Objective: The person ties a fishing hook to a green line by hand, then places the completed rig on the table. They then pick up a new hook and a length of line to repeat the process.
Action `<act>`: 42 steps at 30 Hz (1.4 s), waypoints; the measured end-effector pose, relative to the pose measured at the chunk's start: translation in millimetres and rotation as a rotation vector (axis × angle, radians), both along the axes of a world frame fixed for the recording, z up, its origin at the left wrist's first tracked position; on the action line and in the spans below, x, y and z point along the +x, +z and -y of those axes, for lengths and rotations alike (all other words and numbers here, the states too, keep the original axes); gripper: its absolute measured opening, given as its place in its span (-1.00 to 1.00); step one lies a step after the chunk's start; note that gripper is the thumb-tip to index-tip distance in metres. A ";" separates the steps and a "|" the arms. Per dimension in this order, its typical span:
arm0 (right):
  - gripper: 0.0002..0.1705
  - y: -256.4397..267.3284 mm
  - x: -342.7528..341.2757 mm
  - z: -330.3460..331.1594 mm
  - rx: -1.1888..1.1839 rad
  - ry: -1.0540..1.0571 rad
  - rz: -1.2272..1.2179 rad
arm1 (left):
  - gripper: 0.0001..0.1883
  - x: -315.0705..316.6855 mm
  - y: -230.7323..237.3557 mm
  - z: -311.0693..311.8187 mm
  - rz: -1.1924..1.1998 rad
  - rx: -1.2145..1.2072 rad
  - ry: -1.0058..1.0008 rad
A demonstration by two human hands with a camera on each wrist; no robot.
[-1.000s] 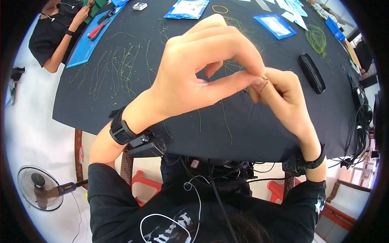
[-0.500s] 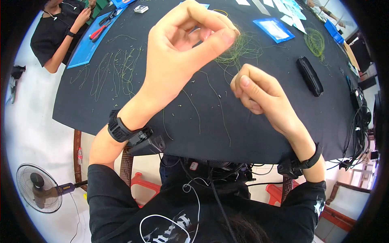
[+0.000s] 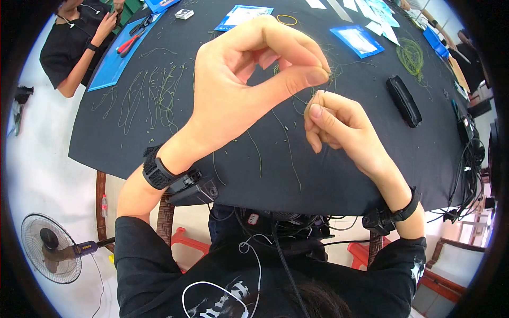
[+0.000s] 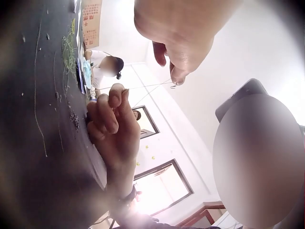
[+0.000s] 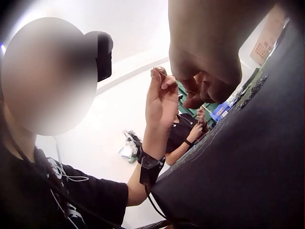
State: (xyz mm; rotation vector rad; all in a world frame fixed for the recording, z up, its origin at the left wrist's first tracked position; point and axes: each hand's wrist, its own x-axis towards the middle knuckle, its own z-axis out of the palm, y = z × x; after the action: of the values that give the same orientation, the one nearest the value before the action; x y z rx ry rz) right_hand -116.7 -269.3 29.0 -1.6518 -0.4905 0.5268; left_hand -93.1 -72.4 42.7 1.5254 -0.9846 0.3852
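Note:
My left hand (image 3: 249, 79) is raised over the table, with thumb and index finger pinching a small shiny hook (image 4: 174, 86) at their tips. From there a thin line (image 4: 148, 86) runs to my right hand (image 3: 342, 124), lower and to the right. The right thumb pinches that line against the curled index finger. A short gap separates the two hands, and in the left wrist view the line looks nearly straight across it. The right wrist view shows the left fingertips together, held up beyond the right hand.
Cut lengths of line (image 3: 154, 100) lie on the black table (image 3: 254, 185). Further back are a green line coil (image 3: 411, 58), a black case (image 3: 404, 100), blue-edged packets (image 3: 356, 41) and red-handled pliers (image 3: 127, 46) on a blue sheet. Another person (image 3: 79, 42) sits far left.
A second ago the fingertips of both hands met. The hands then parted, the left moving up and left; since half a second ago it has come back slightly down and right.

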 end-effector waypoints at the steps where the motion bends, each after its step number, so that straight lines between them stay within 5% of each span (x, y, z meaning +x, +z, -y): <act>1: -0.69 0.1 -0.1 0.2 0.015 -0.005 0.000 | -0.85 0.1 0.0 0.1 -0.003 -0.007 -0.009; 6: -0.71 -1.6 2.3 2.1 -0.038 0.016 0.142 | -0.83 -2.5 2.3 1.7 0.012 -0.036 -0.054; 8: -0.71 -3.4 -1.4 -2.4 0.117 -0.144 0.303 | -0.82 -3.4 3.1 1.3 0.034 -0.033 -0.060; 12: -0.72 9.5 -4.7 5.3 0.122 -0.134 0.228 | -0.80 -7.0 5.9 -0.9 0.119 0.086 0.011; 15: -0.74 8.4 -3.4 3.9 0.057 -0.196 0.434 | -0.79 -7.3 6.3 -1.7 0.165 0.137 0.048; 17: -0.71 6.4 4.6 5.9 -0.022 -0.225 0.929 | -0.79 -7.5 7.2 -1.9 0.189 0.147 0.057; 21: -0.77 14.6 1.6 12.1 -0.012 -0.225 1.134 | -0.78 -9.5 9.5 -1.0 0.218 0.180 0.047; 42: -0.76 22.3 -6.7 11.1 -0.131 -0.287 1.443 | -0.78 -12.8 4.2 7.8 0.282 0.195 0.054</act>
State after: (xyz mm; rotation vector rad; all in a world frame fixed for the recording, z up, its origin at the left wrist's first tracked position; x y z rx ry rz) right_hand -123.5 -280.4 51.3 -1.9771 -1.2134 -0.9830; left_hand -105.9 -80.2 46.9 1.7063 -1.2315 0.5678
